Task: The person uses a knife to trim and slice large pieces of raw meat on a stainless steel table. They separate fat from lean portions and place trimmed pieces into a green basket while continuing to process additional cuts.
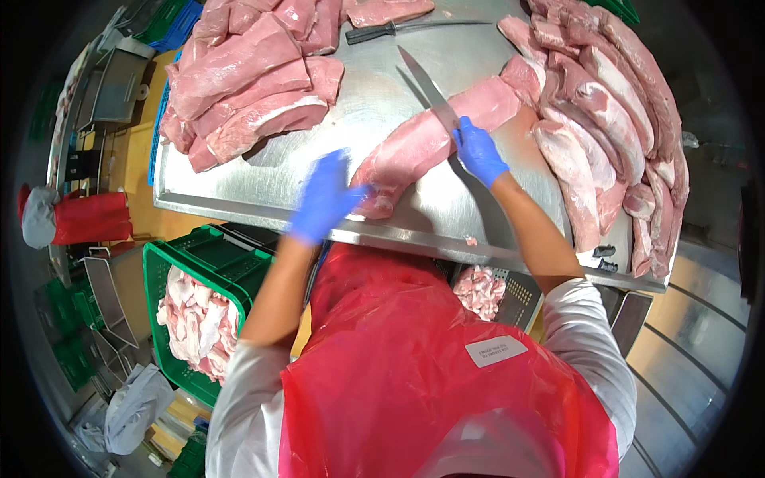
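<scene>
A long pink pork loin (426,147) lies slantwise on the steel table (263,179) in front of me. My right hand (480,151), in a blue glove, is closed round the handle of a long knife (430,89). Its blade points up and left, over the loin's far edge. At the loin's near left end is my left hand (325,197), also gloved in blue. It is blurred, with the thumb spread away from the fingers and nothing held. Whether the thumb touches the meat is unclear.
Stacked loin pieces (247,88) lie at left, more long loins (606,111) at right. A black-handled slim tool (370,33) rests at the back. Below the table edge, a green crate (151,319) and a perforated bin (522,296) hold trimmings. Another person (88,219) stands far left.
</scene>
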